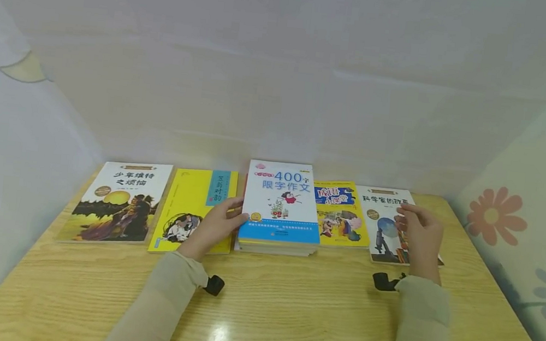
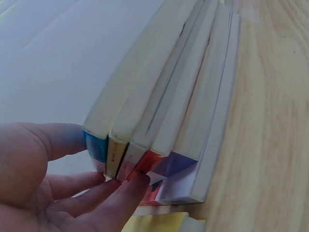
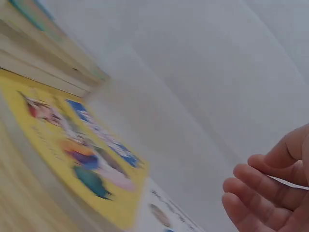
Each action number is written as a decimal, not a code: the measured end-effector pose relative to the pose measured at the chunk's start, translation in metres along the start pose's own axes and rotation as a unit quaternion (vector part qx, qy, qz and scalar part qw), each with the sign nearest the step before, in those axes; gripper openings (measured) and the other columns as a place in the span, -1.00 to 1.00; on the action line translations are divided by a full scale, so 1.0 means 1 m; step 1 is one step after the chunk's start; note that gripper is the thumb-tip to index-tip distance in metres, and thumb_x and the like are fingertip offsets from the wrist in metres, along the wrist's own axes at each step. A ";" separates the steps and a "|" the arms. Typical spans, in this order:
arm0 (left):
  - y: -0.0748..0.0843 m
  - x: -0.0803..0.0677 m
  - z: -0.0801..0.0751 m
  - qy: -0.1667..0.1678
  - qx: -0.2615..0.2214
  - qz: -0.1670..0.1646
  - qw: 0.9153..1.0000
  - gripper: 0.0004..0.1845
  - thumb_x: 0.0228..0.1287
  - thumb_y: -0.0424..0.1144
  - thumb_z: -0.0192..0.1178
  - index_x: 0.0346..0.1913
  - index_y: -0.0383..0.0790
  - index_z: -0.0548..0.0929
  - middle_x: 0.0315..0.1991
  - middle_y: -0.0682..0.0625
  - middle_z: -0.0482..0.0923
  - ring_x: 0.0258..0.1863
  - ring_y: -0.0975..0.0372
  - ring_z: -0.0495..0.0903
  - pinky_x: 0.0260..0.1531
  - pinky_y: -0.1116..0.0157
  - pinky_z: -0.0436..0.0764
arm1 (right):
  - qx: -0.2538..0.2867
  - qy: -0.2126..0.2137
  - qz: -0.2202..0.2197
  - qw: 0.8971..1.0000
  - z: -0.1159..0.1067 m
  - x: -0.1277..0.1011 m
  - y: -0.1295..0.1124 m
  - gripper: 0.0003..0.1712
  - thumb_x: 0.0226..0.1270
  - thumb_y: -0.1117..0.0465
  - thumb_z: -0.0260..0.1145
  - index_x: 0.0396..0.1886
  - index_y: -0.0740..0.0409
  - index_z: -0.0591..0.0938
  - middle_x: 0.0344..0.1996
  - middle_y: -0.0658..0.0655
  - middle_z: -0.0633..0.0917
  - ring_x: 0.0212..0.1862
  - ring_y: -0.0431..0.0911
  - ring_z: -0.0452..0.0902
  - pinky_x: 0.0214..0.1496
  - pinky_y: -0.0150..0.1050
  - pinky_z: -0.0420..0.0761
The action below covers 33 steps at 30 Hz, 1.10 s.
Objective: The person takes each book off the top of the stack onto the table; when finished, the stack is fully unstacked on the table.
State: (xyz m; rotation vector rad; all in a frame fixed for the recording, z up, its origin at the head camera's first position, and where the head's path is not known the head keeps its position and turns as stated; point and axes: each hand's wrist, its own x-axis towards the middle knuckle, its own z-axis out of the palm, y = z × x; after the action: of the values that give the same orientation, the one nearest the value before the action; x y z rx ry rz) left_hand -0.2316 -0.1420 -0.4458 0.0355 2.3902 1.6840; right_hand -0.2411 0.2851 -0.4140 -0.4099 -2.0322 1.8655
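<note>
A stack of several books stands mid-table, topped by a white and blue book (image 1: 282,201) marked 400. My left hand (image 1: 218,224) touches its left side. In the left wrist view, that hand's thumb is at the top book's corner and its fingers (image 2: 113,198) lie along the spines (image 2: 116,157). My right hand (image 1: 420,231) is raised over a white book with a telescope picture (image 1: 384,241), partly hiding it. Nothing is between its loosely bent fingers (image 3: 251,193). A yellow book with blue lettering (image 1: 342,215) lies between the stack and that white book.
Left of the stack lies a yellow book with a teal panel (image 1: 186,200), partly behind my left hand. Farther left is a white book with a sunset picture (image 1: 121,205). The wooden table (image 1: 288,315) meets a pale wall covering (image 1: 281,83) behind the row of books.
</note>
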 end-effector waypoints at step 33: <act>-0.005 0.003 -0.005 -0.006 -0.046 -0.025 0.999 -0.31 0.49 -0.08 0.22 0.56 -0.18 0.26 0.45 -0.16 0.36 0.32 -0.02 0.48 0.27 0.03 0.53 | -0.005 -0.360 0.083 0.929 0.107 -0.048 0.035 -0.43 0.59 -0.01 0.17 0.50 -0.05 0.40 0.47 -0.08 0.37 0.46 -0.10 0.32 0.48 -0.11 0.34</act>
State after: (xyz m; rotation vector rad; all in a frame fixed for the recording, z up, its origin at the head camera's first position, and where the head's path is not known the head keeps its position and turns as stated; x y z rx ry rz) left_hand -0.2349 -0.1477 -0.4492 -0.0276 2.2823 1.7631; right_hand -0.2466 0.1712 -0.4591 0.1485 -2.5122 2.3507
